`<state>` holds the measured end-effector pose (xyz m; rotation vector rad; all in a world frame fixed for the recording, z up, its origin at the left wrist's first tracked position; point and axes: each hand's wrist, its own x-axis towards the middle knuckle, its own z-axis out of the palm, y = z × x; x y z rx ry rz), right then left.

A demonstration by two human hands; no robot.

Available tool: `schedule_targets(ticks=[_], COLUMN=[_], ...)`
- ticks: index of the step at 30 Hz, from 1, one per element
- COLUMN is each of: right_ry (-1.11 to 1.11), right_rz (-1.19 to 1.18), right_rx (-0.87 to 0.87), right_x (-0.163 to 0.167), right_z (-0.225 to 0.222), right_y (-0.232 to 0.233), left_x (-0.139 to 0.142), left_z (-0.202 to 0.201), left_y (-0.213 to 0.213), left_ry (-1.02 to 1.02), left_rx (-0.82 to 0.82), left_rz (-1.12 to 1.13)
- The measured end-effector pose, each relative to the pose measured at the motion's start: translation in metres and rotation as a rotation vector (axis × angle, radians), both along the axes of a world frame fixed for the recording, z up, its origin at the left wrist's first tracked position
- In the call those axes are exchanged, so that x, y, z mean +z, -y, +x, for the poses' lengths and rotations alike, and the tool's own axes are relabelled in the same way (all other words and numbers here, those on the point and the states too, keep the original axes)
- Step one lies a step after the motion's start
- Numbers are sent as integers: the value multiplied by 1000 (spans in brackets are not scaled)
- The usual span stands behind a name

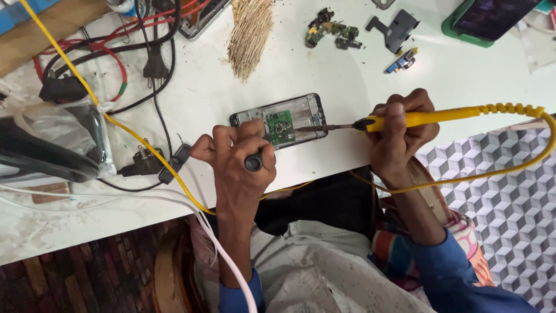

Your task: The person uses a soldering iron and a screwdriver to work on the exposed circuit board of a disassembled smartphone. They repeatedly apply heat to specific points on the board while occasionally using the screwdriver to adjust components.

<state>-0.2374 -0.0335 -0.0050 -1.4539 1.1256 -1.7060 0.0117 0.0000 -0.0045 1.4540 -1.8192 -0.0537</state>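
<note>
An opened phone (292, 116) lies on the white table (347, 75) with its green circuit board (280, 126) exposed. My right hand (399, 136) grips a yellow soldering iron (428, 117); its metal tip points left and reaches the board's right edge. My left hand (237, 162) is closed around a small black-handled tool (253, 162), pressed down at the phone's near left corner. The iron's yellow cord (544, 145) loops right and back under my arms.
Small circuit-board scraps (331, 33) and a black bracket (397, 29) lie at the back. A straw brush (250, 35) sits behind the phone. A green-cased phone (486, 20) is at the top right. Black plugs (152, 163), red and black cables (110, 58) crowd the left.
</note>
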Motion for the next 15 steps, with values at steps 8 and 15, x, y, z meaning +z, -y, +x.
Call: schedule_targets(ticks=[8,15], right_ry=[-107,-281], right_rz=[-58,-31], right_rx=[-19,1], right_x=[18,42], right_z=[10,20], right_y=[1,2], left_x=[4,2], left_z=[-2,-4], left_y=[2,4], left_ry=[43,157], left_rx=[-65,-112], left_rz=[-97,-221])
